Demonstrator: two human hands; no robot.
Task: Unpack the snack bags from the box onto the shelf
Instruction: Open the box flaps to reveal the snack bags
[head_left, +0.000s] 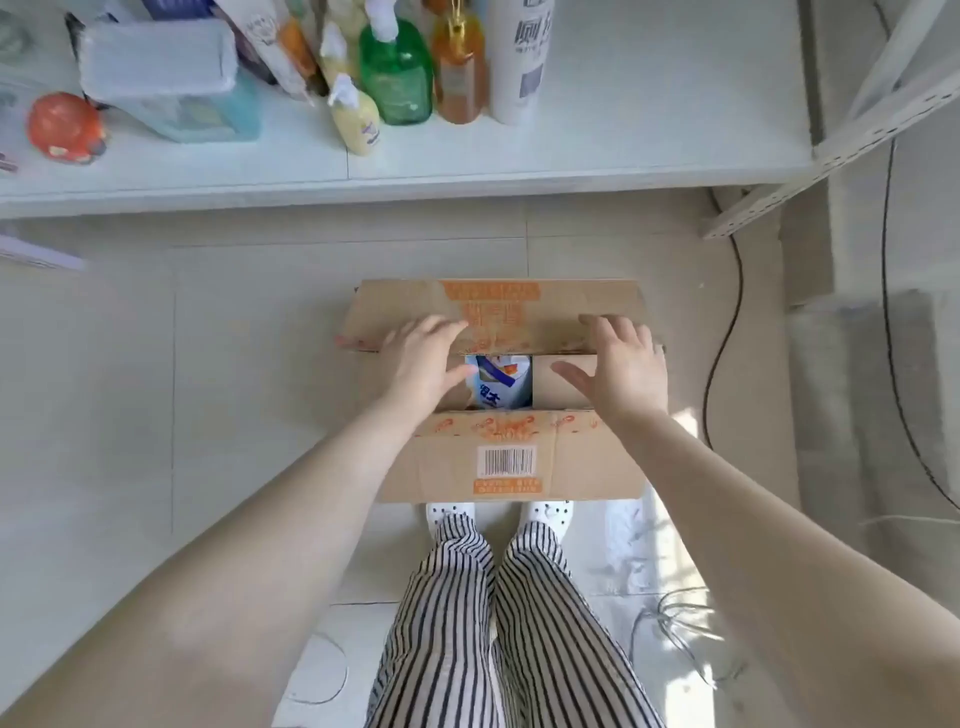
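Your left hand (423, 364) and right hand (621, 364) lie flat with fingers spread on the cardboard box (509, 457), holding nothing. The box sits on the floor below the white shelf (623, 156). Between the flaps only part of one blue-and-white snack bag (501, 384) shows; your left thumb touches its edge, and the rest of the contents are hidden.

Pale tiled floor (260, 322), white rack at the top.

Sunlight falls in a bright patch (670, 525) at lower right; black cables (727, 332) trail along the floor, and a perforated upright (841, 140) leans in, perhaps the rack's frame.
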